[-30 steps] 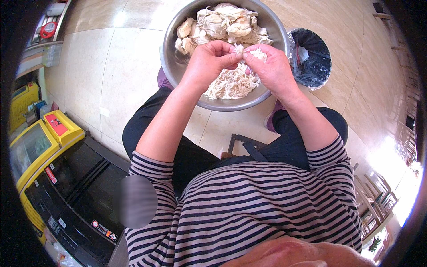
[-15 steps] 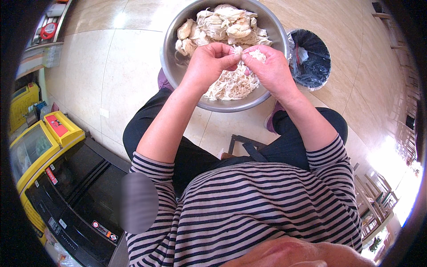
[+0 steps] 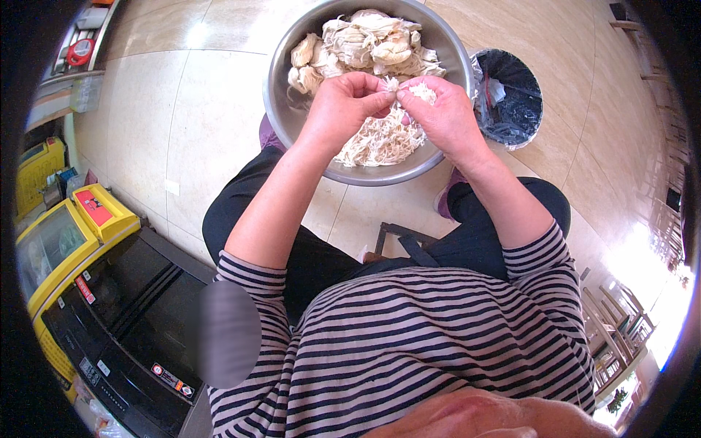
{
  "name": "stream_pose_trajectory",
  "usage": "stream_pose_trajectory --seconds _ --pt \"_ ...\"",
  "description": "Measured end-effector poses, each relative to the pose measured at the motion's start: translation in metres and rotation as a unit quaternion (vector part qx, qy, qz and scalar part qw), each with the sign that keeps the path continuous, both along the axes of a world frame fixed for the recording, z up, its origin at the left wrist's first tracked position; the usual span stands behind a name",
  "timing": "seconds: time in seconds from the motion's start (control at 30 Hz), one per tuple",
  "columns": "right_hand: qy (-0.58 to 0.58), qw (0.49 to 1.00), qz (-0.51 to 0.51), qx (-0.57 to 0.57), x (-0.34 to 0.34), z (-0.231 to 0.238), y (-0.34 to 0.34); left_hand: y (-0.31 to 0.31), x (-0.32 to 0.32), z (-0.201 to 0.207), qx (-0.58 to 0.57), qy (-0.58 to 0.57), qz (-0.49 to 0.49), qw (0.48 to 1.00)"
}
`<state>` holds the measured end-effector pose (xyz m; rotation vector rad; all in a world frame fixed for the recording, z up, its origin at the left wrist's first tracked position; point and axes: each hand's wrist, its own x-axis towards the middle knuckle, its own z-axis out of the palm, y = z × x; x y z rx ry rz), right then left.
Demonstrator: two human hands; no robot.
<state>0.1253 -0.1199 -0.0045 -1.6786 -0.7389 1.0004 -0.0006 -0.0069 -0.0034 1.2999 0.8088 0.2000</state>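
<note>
Almost nothing has shifted over the last second: the left hand [image 3: 346,106] and right hand [image 3: 444,120] still pinch one small, off-white fibrous tuft [image 3: 392,84] (apparently unparted, so no progress) above loose pale shreds [image 3: 376,144] inside the round silver metal basin [image 3: 380,176].

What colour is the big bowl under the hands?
The wide round metal bowl is silver-grey, clearest in the head view.

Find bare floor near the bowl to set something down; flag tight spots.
Biggest free patch: tiled floor left of the metal bowl, between it and the black cabinet. Another lies right of the lined bin. Crowded: bowl and bin nearly meet in view; inside, pale chunks sit far, shreds near, left hand and right hand over the middle.
</note>
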Motion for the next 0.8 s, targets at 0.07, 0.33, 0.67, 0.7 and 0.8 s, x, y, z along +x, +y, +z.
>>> stream_pose_trajectory --seconds 0.07,0.33,0.67,0.7,0.8 --pt "-0.002 1.000 0.001 0.005 -0.0001 -0.0009 0.0001 0.0009 -0.0005 -0.0005 0.003 -0.001 -0.015 1.000" --pt "-0.012 1.000 0.006 0.014 -0.0006 -0.0022 -0.0009 0.0009 -0.0006 -0.0031 0.001 -0.008 -0.024 1.000" --pt "-0.006 1.000 0.006 -0.002 -0.0005 -0.0019 -0.0011 0.0008 -0.0009 -0.0038 -0.008 -0.008 -0.021 1.000" --pt "-0.007 1.000 0.006 -0.002 -0.0006 -0.0019 -0.0010 0.0010 -0.0007 -0.0039 -0.008 -0.008 -0.021 1.000" --pt "-0.008 1.000 0.008 -0.007 -0.0009 -0.0020 -0.0005 0.0007 -0.0003 -0.0038 -0.005 0.000 -0.021 1.000"
